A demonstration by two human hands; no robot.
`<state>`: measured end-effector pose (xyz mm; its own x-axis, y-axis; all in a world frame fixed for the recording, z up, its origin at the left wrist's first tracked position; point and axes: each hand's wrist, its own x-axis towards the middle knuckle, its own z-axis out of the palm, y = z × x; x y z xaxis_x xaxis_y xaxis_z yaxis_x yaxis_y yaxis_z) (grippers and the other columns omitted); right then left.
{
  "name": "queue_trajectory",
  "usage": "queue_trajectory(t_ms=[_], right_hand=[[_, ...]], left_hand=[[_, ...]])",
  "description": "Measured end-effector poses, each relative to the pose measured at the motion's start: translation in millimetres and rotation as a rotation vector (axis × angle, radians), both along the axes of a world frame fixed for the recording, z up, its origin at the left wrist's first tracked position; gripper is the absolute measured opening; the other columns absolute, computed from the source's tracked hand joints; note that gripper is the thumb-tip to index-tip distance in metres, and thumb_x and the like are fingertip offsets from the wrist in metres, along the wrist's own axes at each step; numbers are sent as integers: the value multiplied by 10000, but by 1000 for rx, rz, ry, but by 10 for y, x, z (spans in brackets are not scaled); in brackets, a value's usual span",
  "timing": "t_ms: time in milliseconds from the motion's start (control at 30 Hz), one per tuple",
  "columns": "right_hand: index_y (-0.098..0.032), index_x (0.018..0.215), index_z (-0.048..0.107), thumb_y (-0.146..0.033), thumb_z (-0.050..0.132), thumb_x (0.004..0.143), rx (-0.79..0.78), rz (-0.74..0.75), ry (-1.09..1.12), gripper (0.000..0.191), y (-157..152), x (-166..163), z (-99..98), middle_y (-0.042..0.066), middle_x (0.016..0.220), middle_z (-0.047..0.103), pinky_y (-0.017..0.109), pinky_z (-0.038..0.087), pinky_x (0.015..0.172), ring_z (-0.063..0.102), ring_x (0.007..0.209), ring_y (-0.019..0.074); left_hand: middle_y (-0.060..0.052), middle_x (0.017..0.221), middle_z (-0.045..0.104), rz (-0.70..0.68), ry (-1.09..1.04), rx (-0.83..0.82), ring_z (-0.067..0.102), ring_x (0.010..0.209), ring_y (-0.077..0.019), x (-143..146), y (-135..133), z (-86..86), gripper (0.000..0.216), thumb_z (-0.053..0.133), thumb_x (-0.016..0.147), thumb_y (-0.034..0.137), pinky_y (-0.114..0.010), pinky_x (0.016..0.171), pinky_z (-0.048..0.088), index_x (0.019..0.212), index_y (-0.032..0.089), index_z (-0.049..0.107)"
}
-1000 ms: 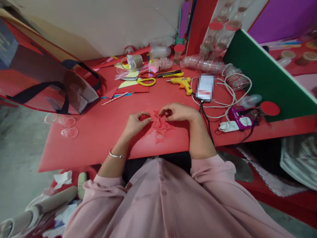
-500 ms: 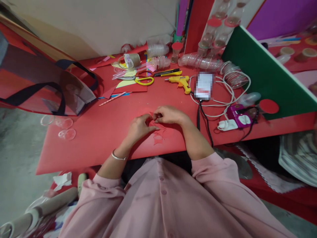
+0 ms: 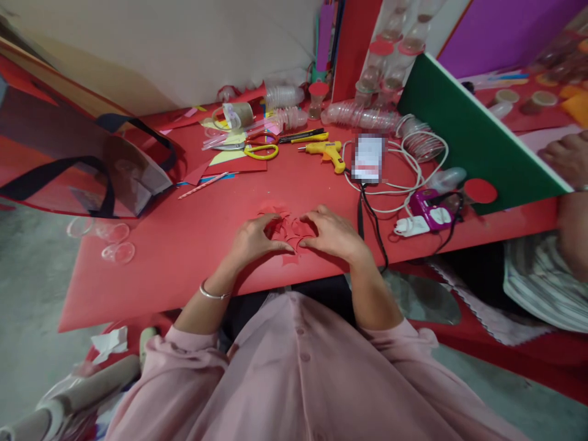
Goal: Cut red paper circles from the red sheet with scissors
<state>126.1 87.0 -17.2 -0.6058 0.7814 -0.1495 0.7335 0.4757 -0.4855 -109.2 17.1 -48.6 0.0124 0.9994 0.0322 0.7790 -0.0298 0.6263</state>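
A red paper cutout (image 3: 288,229) with pointed edges lies on the red table (image 3: 174,257), near its front edge. My left hand (image 3: 254,240) and my right hand (image 3: 331,233) rest on either side of it. On both hands the fingers curl over the top of the paper and the thumbs press its lower edge, so both hold it against the table. A silver bangle (image 3: 212,294) circles my left wrist. Part of the cutout is hidden under my fingers.
Behind my hands lie a yellow glue gun (image 3: 327,152), yellow-handled scissors (image 3: 260,150), a tape roll (image 3: 239,113), stacked clear cups (image 3: 285,97) and white cables (image 3: 416,177). A green board (image 3: 473,141) leans at right. Another person's hand (image 3: 569,160) is at the far right. A bag (image 3: 82,168) sits left.
My hands moved from pinching the cutout close together to holding it spread out on the table, and came slightly nearer the front edge. Another person's hand came into view at right.
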Motion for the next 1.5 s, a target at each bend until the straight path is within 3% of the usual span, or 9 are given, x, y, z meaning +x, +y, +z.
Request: queue_trajectory(t_ms=[100,267,500,667,833,967,1100,1300,1500], right_hand=[[-220,1244,698,-385,794,888,5,-44,-17,404,-44,-90,-55,112,1250,666,372,504,879,673,1107,289],[-221,1094,753,-280,680,973,83,-40,24,153,-49,-173,-134,90,1103,711,337,471,797,681,988,246],[-251,1085,795,-294,605,1027,116,-22,179,204,-33,-276,-105,72,1050,748,318,443,770,685,923,222],[-239,1140,768,-259,577,1037,99,-10,348,218,81,-451,38,68,1103,736,296,448,844,666,1000,207],[-183,1002,769,-240,602,1007,15,130,427,177,271,-751,149,75,1024,735,285,443,826,656,929,186],[-176,1090,734,-193,611,962,-146,199,568,177,366,-871,100,42,959,759,281,475,799,667,849,161],[-226,1396,593,-226,658,942,-230,99,661,458,249,-560,19,56,1086,762,298,536,812,708,897,169],[-245,1171,752,-325,737,938,46,66,311,247,-241,100,-165,78,1160,749,390,526,943,694,1056,246],[-217,1173,796,-299,631,1010,264,-97,84,247,-262,227,-294,135,1111,703,416,533,881,627,1113,307]], left_hand=[[-121,1145,782,-69,159,52,725,987,-301,97,-62,-4,793,874,663,629,-386,825,536,1331,252,673],[-91,1015,789,-63,294,79,725,888,-265,252,-76,-5,376,722,827,423,-347,728,515,1150,231,727],[-117,1017,762,-32,231,212,700,910,-227,97,-41,-83,261,512,987,299,-319,768,485,1076,198,735],[-84,978,703,93,38,346,661,898,-205,-33,15,19,218,534,1002,313,-324,811,502,1033,217,727],[-86,1092,704,174,-311,472,668,1035,-204,-131,128,101,189,694,929,401,-351,943,522,937,213,691],[-38,917,721,303,-471,346,660,805,-158,-233,166,38,301,768,859,453,-288,758,536,1019,216,674],[-1,783,681,433,-556,386,584,636,-116,-315,131,4,261,746,877,445,-245,620,484,981,221,663],[43,684,610,539,-715,433,463,504,-77,-377,85,54,274,769,861,441,-218,507,402,963,223,639],[49,649,605,548,-815,422,458,464,-71,-339,41,90,310,834,797,426,-207,446,363,927,221,641]])
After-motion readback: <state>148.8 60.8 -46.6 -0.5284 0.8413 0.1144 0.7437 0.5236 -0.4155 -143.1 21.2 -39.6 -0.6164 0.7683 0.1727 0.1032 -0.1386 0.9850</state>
